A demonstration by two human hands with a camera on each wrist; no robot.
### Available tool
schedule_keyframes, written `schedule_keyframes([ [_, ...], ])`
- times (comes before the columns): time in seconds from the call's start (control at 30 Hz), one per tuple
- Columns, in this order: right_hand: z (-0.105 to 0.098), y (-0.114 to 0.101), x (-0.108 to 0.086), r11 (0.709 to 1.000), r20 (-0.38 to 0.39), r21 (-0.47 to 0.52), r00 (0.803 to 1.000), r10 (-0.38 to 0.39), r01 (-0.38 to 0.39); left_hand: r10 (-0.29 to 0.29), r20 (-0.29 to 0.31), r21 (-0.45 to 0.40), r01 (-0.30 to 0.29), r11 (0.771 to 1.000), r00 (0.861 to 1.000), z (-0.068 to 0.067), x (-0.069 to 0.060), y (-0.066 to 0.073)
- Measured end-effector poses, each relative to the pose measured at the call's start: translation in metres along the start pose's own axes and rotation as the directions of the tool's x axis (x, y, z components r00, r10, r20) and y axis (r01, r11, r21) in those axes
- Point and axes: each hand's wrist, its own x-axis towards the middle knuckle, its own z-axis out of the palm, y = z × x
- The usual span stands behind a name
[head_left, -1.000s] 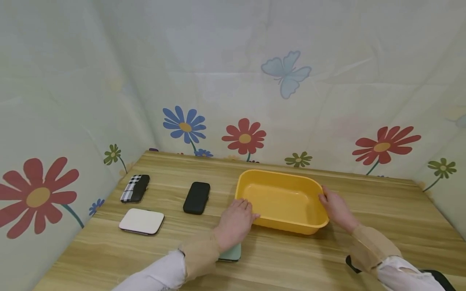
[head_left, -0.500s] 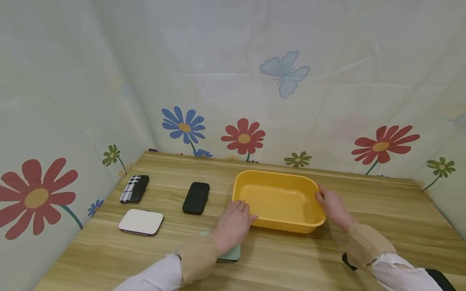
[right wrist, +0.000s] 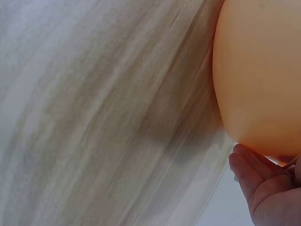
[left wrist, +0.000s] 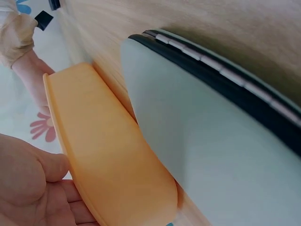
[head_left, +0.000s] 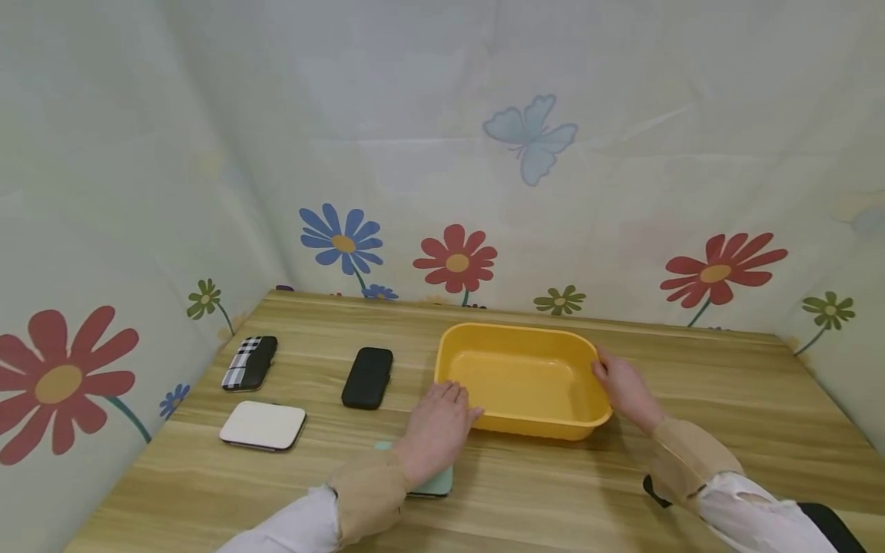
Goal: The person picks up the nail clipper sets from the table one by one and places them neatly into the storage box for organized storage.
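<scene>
A yellow plastic basin stands on the wooden table between both hands. My left hand grips its front left rim; in the left wrist view the thumb lies against the basin's outer wall. At the right end, my right hand holds the rim, with the thumb on the inner side and the fingers outside. Under the left wrist lies a mint-green flat case, partly hidden by the hand; its hinged edge shows large in the left wrist view.
Left on the table lie a black case, a white case and a black case with a plaid panel. A black strap-like piece is beside the right wrist. A flower-printed curtain stands behind the table.
The basin has shifted slightly left with both hands on it, then stays about still. The head view has turned a little to the right. The cases lie unmoved.
</scene>
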Motion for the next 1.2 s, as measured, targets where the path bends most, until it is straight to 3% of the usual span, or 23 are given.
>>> schedule_keyframes([
  [0.37,0.001,-0.006,0.003,1.000,0.021,0.014,1.000,0.017,-0.017,-0.019,0.012,-0.039,0.020,0.999,1.000,-0.004,-0.004,-0.004],
  [0.63,0.000,-0.003,0.003,1.000,-0.004,-0.004,1.000,-0.008,0.008,-0.006,0.068,-0.104,0.013,0.995,0.998,-0.005,-0.002,-0.008],
  [0.8,0.000,-0.002,0.003,1.000,0.004,-0.002,1.000,-0.009,0.009,-0.003,0.039,-0.144,0.008,0.990,0.999,-0.009,-0.001,-0.011],
  [1.0,0.000,-0.001,0.003,1.000,0.013,0.010,1.000,-0.001,0.001,0.008,0.072,-0.211,0.007,0.977,0.997,-0.013,-0.003,-0.016],
  [1.2,0.000,-0.001,0.004,1.000,0.014,-0.001,1.000,-0.003,0.003,0.057,0.014,-0.246,-0.052,0.968,0.998,-0.015,-0.005,-0.027],
])
